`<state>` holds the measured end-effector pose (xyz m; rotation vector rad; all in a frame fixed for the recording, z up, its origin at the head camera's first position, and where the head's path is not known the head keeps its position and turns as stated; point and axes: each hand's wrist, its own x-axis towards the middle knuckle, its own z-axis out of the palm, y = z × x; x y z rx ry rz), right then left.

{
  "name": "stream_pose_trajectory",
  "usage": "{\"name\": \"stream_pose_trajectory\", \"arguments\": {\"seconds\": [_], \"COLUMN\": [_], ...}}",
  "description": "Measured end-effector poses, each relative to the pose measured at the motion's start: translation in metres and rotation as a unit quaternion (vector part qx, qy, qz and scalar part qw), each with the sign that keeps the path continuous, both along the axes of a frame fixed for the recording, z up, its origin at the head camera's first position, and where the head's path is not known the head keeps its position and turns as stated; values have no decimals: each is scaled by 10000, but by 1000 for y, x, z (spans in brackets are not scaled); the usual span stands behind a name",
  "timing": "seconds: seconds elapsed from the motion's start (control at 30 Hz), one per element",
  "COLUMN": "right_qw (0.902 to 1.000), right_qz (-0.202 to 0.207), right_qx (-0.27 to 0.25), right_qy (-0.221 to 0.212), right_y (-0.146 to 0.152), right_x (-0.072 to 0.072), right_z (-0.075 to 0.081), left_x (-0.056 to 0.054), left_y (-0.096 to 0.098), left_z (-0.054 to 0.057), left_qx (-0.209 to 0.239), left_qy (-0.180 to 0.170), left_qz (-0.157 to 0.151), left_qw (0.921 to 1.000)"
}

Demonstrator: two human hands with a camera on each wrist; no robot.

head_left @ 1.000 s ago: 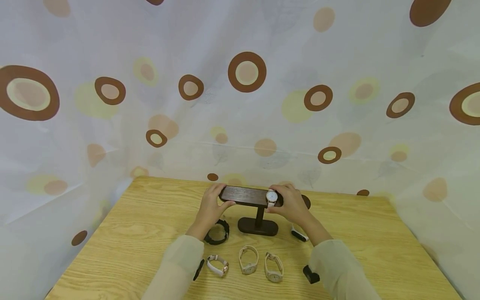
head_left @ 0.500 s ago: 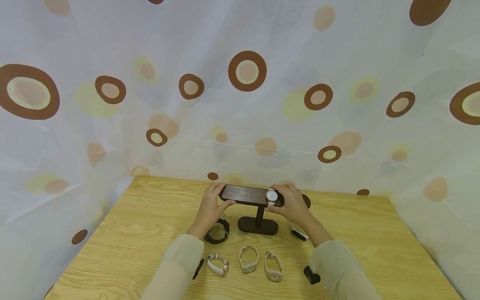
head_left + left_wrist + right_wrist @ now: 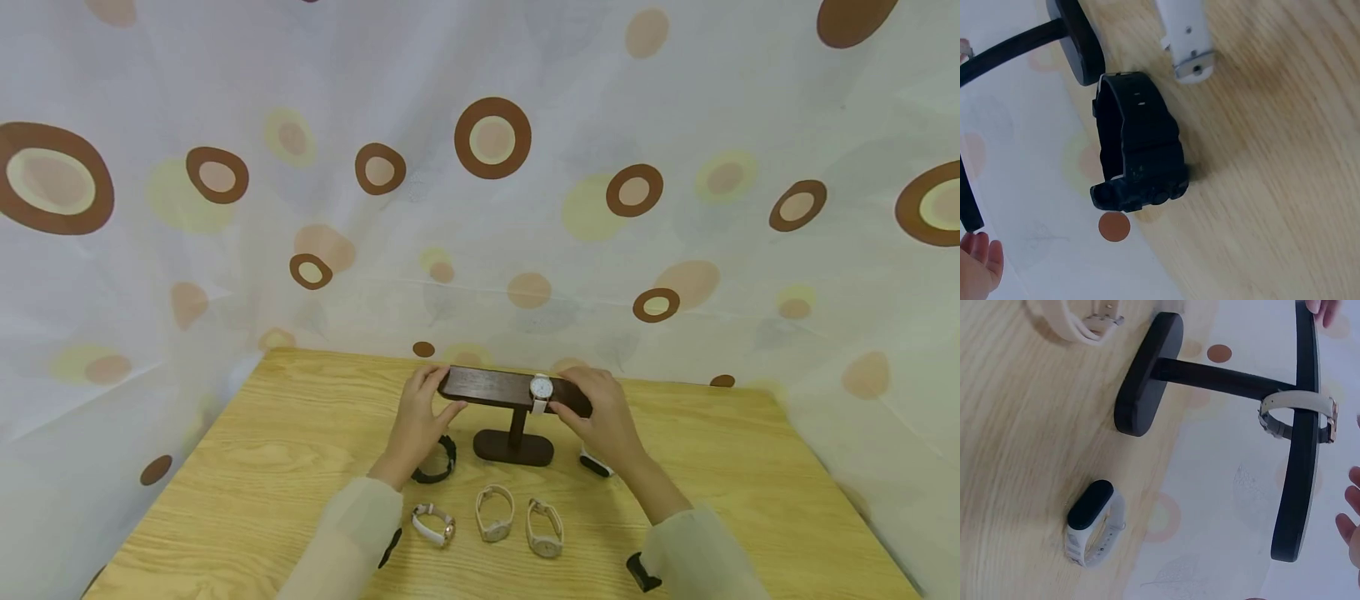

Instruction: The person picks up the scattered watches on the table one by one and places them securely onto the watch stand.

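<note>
One pale-strapped watch (image 3: pixel 542 387) with a white dial was looped round the crossbar of the dark watch stand (image 3: pixel 480 386), just right of its post. Your left hand (image 3: pixel 415 417) pinched the bar's left end between thumb and fingers; your right hand (image 3: pixel 609 417) was loose beside the watch, its fingers clear of bar and strap in the right wrist view. You seemed to be settling that watch and straightening the stand; the next move probably called for letting go gently, then choosing another from the counter (image 3: pixel 247 467). Left of the base stood a black watch (image 3: pixel 1147 137), right of it a white-banded tracker (image 3: pixel 1090 506). Nearer you lay a white-strapped watch (image 3: pixel 429 532), a cream watch (image 3: pixel 497 531) and a second cream one (image 3: pixel 546 546)
</note>
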<state>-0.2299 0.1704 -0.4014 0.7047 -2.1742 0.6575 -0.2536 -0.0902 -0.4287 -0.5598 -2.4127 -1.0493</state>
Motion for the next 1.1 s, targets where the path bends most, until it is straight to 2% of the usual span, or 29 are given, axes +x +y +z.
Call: {"name": "stream_pose_trajectory", "arguments": {"seconds": [0.13, 0.27, 0.5, 0.67, 0.87, 1.0, 1.1], "right_qw": [9988, 9986, 9982, 9986, 9983, 9970, 9949], "right_qz": [79, 40, 359, 327, 169, 178, 345], "right_qx": [-181, -168, -34, 219, 520, 624, 633], "right_qy": [450, 509, 475, 343, -186, -434, -703], "right_y": [0, 0, -2, -6, -11, -13, -14], "right_x": [12, 25, 43, 55, 72, 82, 88], "right_z": [-5, -9, -28, -47, -66, -74, -77], "left_x": [8, 19, 38, 48, 61, 70, 75], "left_y": [1, 5, 14, 21, 30, 36, 40], "left_z": [-5, -10, -22, -35, -41, -48, -53], "left_qx": [200, 340, -121, -238, -321, -422, -512], "left_qy": [380, 670, 1081, 907, 377, 286, 312], "left_qz": [153, 121, -143, -412, -849, -1041, -1102], "left_qw": [9990, 9971, 9940, 9947, 9952, 9933, 9921]}}
